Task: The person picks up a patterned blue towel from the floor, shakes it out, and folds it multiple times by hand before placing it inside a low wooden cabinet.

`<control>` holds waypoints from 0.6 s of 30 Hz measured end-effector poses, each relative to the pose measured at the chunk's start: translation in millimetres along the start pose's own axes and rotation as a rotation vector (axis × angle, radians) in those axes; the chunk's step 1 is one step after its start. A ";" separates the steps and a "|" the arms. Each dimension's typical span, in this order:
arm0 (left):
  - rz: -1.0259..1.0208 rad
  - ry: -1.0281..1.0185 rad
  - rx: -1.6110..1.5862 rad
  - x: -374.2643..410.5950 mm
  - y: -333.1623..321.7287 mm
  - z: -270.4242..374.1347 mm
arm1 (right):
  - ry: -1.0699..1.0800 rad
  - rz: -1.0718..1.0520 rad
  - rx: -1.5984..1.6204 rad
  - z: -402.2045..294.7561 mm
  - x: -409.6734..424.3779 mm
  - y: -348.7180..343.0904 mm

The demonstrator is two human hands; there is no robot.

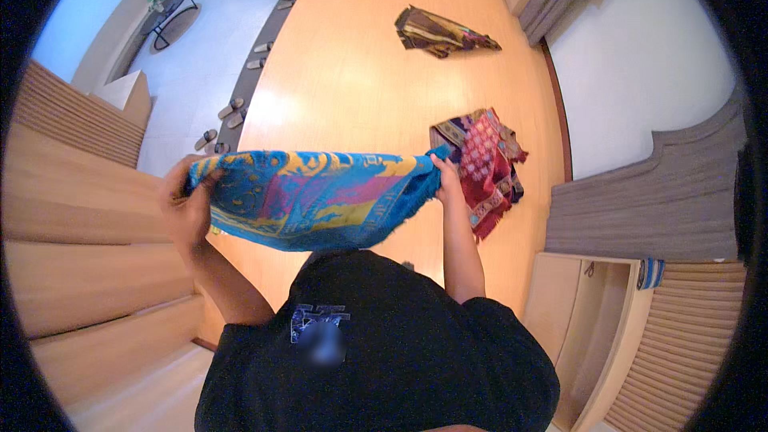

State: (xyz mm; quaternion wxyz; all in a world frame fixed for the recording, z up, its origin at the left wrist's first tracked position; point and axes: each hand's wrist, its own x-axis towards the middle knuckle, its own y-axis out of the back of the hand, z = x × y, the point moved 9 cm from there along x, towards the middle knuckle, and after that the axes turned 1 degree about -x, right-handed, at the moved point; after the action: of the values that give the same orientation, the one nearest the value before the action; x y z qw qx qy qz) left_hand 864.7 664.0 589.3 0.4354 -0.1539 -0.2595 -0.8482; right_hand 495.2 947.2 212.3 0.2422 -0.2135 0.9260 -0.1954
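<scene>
A patterned blue, yellow and pink cloth with a fringed edge (318,198) is stretched across in front of my body. My left hand (191,201) grips its left end, and my right hand (445,177) pinches the corner at the right. Between the two hands the upper edge runs nearly straight while the lower part sags in a curve. Just beyond my right hand, a crumpled red patterned cloth with fringe (486,168) lies on the wooden floor. Farther off, a bunched brown striped cloth (441,33) lies on the same floor.
Several slippers (231,108) stand along a grey strip (240,87) at the floor's left edge. Wooden steps or drawer fronts (90,210) rise at left. On the right are a grey curtain (636,198) and an open wooden cabinet (600,312) with a folded blue striped cloth (651,273) on top.
</scene>
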 end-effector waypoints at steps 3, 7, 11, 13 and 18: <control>0.021 -0.020 -0.011 0.9 7.3 -20.1 | 0.010 -0.015 0.062 6.5 15.9 -4.4; 0.013 -0.074 -0.048 4.5 14.9 -28.5 | 0.030 -0.028 -0.078 19.0 25.6 -16.7; 0.013 -0.147 -0.002 10.3 28.6 -39.5 | 0.045 -0.010 -0.253 29.6 24.7 -37.0; 0.047 -0.146 -0.031 8.4 31.7 -37.4 | 0.015 -0.037 -0.352 35.4 26.7 -43.1; 0.058 -0.147 0.015 13.7 43.4 -35.0 | 0.025 -0.110 -0.205 50.3 41.7 -75.4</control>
State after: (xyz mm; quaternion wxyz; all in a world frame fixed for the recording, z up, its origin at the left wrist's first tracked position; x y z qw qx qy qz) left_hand 891.1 613.8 580.6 0.4409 -0.2197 -0.2927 -0.8196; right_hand 511.6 851.0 191.6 0.1963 -0.2851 0.9311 -0.1155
